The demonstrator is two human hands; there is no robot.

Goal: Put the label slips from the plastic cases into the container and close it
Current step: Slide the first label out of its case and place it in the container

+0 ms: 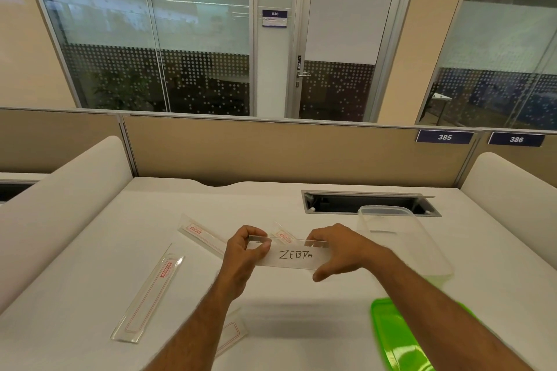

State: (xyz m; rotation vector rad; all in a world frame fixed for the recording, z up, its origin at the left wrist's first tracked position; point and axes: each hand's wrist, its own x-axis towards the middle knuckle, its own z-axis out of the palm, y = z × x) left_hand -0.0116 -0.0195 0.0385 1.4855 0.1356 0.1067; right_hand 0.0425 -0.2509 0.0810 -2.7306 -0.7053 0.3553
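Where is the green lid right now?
In the head view, the green lid lies on the white desk at lower right, under the right forearm, just in front of the clear container.

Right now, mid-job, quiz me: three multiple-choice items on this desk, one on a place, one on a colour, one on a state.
1. Where is the clear container?
A. right of the hands
B. left of the hands
C. on the partition

2. What colour is the lid?
A. red
B. green
C. blue

3. The case marked ZEBRA is:
A. lying on the desk
B. inside the container
C. held by both hands

Key: A, it stands beyond the right hand; B, bright green at the near right; C, the left hand and right hand grip its ends.
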